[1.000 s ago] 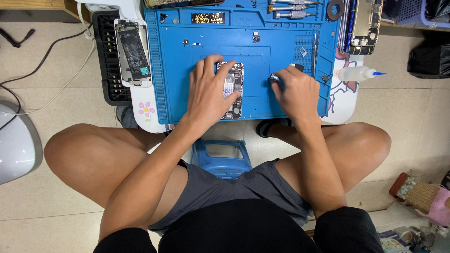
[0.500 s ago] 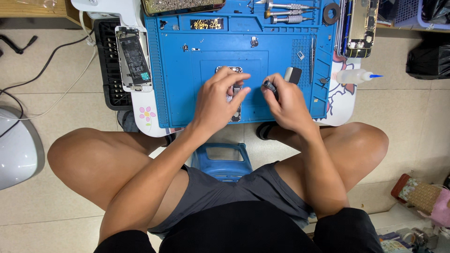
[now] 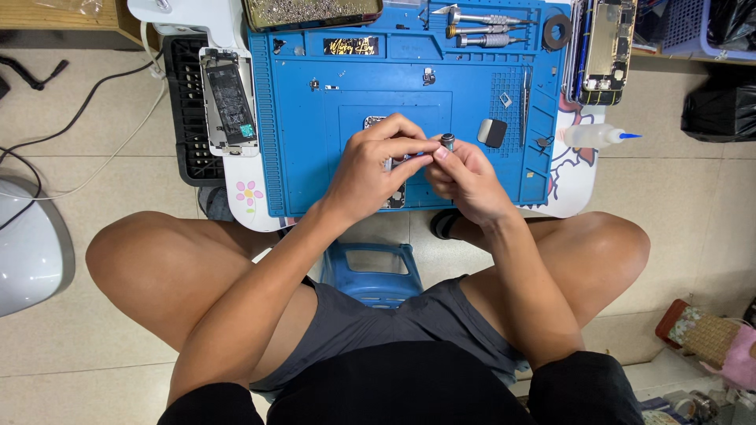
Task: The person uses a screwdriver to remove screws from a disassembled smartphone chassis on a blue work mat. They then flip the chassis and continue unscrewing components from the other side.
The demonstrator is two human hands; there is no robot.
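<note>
Both hands [image 3: 417, 165] on screwdriver [image 3: 446, 143] (upright)

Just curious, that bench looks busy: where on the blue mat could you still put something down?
The blue mat is bare left of the left hand. The top edge, by the screwdrivers, is crowded.

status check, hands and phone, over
Right hand holds screwdriver upright. Left hand pinches at its tip, over open phone on blue mat. Nothing blocking.
</note>
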